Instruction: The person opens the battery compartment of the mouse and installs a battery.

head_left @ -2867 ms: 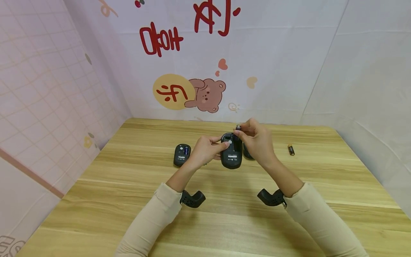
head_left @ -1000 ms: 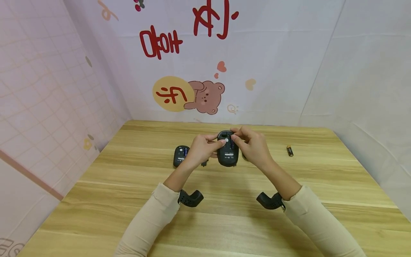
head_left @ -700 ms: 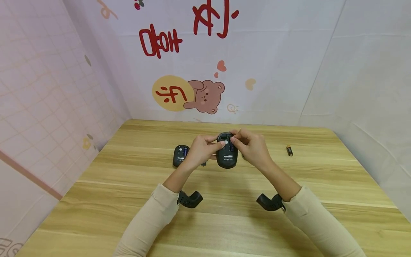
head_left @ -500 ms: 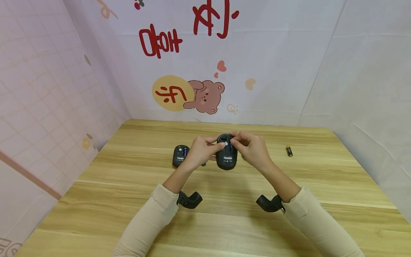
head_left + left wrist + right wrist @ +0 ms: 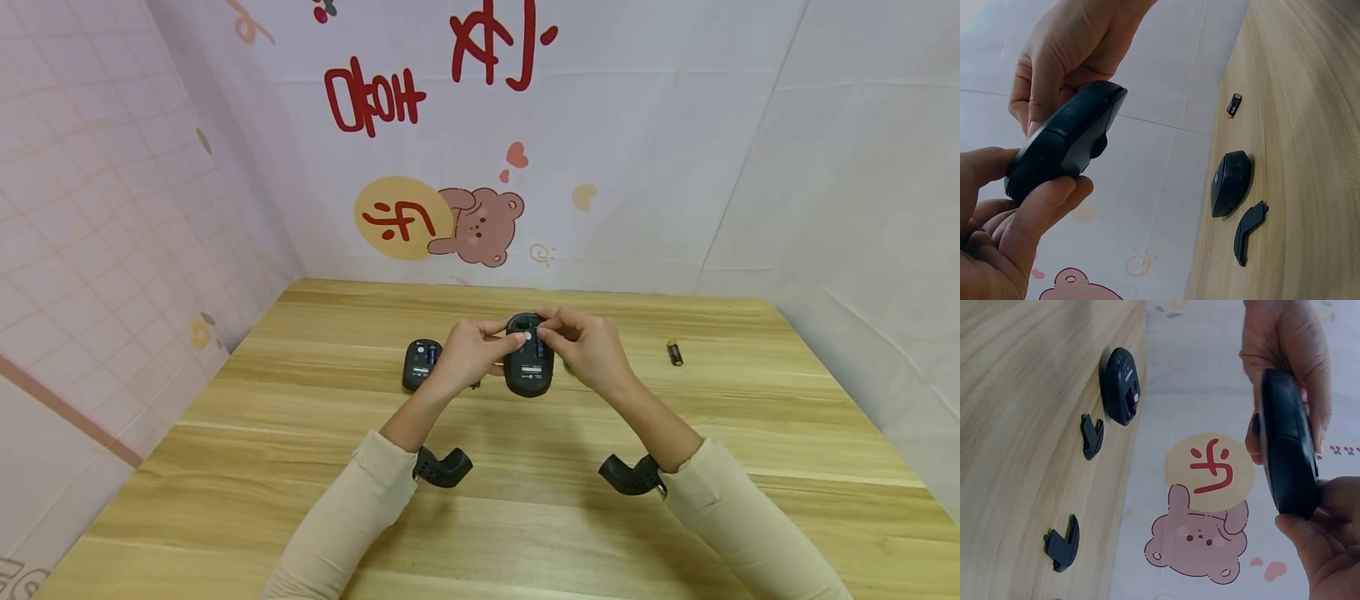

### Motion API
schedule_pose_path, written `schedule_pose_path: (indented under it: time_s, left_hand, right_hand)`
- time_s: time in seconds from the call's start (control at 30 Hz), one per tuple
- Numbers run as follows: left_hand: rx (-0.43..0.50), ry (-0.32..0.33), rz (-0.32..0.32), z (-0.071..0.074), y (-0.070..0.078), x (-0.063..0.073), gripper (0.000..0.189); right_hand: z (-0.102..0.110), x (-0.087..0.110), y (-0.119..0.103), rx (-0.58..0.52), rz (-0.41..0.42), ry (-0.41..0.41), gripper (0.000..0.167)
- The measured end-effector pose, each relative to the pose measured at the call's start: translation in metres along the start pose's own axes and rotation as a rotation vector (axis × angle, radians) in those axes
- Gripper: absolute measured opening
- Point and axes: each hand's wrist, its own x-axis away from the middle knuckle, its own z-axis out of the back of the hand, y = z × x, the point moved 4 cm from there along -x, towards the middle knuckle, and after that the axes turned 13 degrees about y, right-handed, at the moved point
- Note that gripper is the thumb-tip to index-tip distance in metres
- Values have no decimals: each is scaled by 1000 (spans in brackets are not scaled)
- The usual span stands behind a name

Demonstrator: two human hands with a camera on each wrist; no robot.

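Wood-grain table under your hands carries a left mouse, belly-up and partly behind your left hand. Right wrist view adds two covers, one near that mouse, one farther off; a loose battery lies well apart at right. Your right hand blocks most of the right mouse. Held mouse is raised between your hands, underside facing you, long axis near upright in head view, labelled end nearest you. Left hand grips its side, thumb on the underside; right is narrow, pinching the blue battery by its upper end. About three seconds ago that battery jutted past the rim; now it lies in the slot.
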Motion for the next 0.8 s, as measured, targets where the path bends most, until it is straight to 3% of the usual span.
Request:
schedule_pose_path:
  time_s: [0.17,0.43,0.8]
  left_hand:
    - [-1,-1,7,-1,-3,-2,42]
    - [27,-3,25,-6,-34,-23,46]
    - [24,10,11,-6,-35,-24,44]
  right_hand:
    - [-1,0,1,4,5,2,5]
    - [-2,-1,0,12,17,5,4]
    - [-6,2,0,28,55,45,4]
